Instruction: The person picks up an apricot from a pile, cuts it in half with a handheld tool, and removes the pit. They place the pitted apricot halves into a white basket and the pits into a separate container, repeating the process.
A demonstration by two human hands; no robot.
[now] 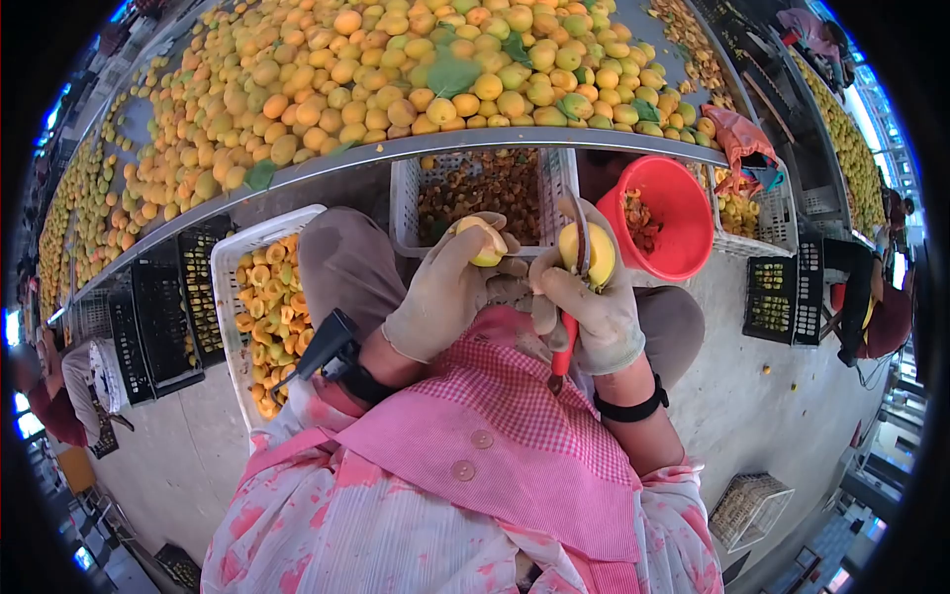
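Observation:
My left hand [443, 287], in a pale glove, is closed around a yellow apricot piece [485, 244] with its cut side showing. Close beside it, my right hand [599, 302], also gloved, grips a red-handled knife [562, 348]. The knife's narrow metal blade points away from me and lies across another yellow apricot piece [600, 253], held in the same hand. Both hands are above my lap, just in front of a white crate [401, 198] of brown-orange scraps. Fingers partly hide both apricot pieces.
A metal-edged table [396, 148] heaped with apricots [327, 79] spans the front. A white crate [230, 327] of apricot halves stands left; a red bucket [683, 233] with scraps stands right. Black crates [158, 317] and co-workers are at both sides.

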